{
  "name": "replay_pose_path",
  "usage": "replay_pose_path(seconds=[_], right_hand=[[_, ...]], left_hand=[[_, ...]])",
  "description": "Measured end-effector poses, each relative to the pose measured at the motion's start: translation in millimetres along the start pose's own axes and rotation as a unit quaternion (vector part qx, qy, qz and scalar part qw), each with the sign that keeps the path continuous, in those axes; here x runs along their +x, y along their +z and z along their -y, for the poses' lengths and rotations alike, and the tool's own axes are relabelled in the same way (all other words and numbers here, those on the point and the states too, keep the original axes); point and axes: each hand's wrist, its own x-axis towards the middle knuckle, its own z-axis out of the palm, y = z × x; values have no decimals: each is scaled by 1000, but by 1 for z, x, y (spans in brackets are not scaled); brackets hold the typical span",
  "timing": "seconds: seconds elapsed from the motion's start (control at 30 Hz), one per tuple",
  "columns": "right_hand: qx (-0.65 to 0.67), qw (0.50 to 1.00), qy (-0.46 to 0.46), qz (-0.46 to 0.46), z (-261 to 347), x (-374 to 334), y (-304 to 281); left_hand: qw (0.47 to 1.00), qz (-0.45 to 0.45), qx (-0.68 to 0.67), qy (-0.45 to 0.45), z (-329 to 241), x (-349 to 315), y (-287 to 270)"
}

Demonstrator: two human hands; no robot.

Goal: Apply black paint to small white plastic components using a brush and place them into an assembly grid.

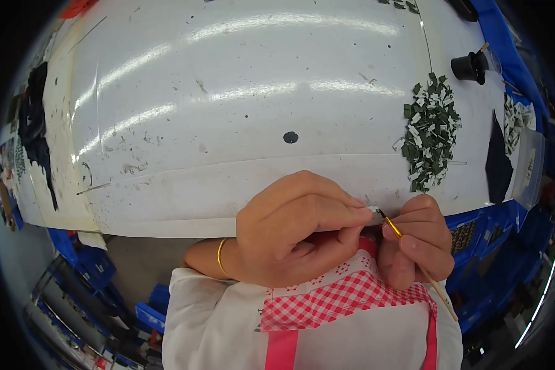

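Note:
My left hand [302,225] is closed in a pinch at the table's near edge, with a tiny whitish piece [373,209] between thumb and fingertips. Its details are too small to make out. In my right hand [418,242] is a thin paintbrush [391,227] with a gold ferrule and a pale wooden handle slanting down to the right. The dark brush tip is at the small piece, close to the left fingertips. Just beyond the right hand, a pile of small dark green and white pieces [431,132] lies on the table.
The white-covered table [197,129] bears a dark round spot [290,137]. A black cup [468,68] stands at the far right. Nearer are a dark cloth [498,161] and a clear plastic container [528,169]. Dark fabric [36,123] lies along the left side. Blue bins [95,262] sit below the table.

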Motion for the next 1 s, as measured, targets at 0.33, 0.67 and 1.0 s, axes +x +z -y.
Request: replay_pose_path(seconds=[0.33,0.67,1.0], right_hand=[[16,999,0,-32,0,-2,2],[0,1000,11,-12,1,-1,2],[29,999,1,-46,0,-3,2]], left_hand=[[1000,-15,6,3,2,-1,2],[999,9,-11,49,11,-1,0],[1000,9,-4,4,2,-3,0]])
